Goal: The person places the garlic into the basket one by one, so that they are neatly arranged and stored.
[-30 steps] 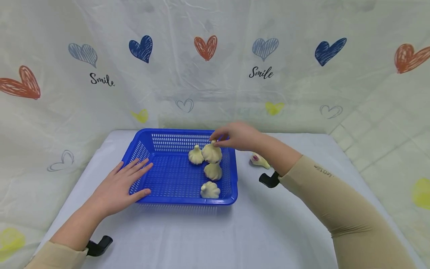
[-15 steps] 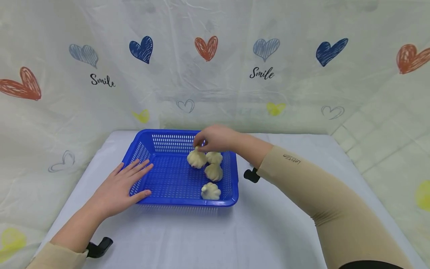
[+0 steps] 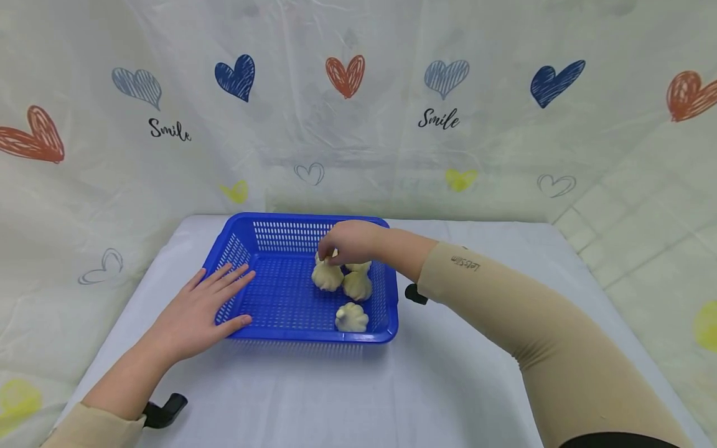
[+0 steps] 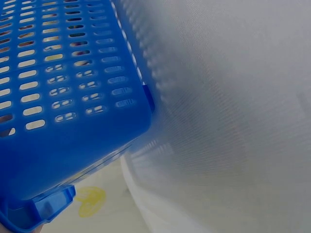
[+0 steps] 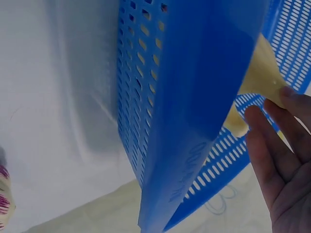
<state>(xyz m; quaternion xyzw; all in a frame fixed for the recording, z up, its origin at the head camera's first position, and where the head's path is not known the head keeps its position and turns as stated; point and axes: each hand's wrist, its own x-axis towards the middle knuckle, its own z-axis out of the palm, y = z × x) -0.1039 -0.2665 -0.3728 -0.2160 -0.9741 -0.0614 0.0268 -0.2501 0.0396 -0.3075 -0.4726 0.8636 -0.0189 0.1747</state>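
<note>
My right hand is over the back right part of a blue plastic basket, pinching a pale garlic bulb by its stem. The right wrist view shows thumb and fingertips on that stem. Beside it in the basket sit a garlic bulb and, towards the front, another bulb. More garlic behind these is partly hidden by my right hand. My left hand rests on the basket's left rim with fingers straight and spread; the left wrist view catches mostly the basket's slotted side.
A white cloth covers the table. Outside the basket, a purple-streaked garlic bulb lies at the left edge of the right wrist view; my right arm hides it in the head view. Behind the table hangs a heart-printed sheet.
My right hand has carried the garlic bulb from the basket's back right leftwards, then lower and slightly forward. My right arm now covers the bulb on the table. The left hand stays put.
</note>
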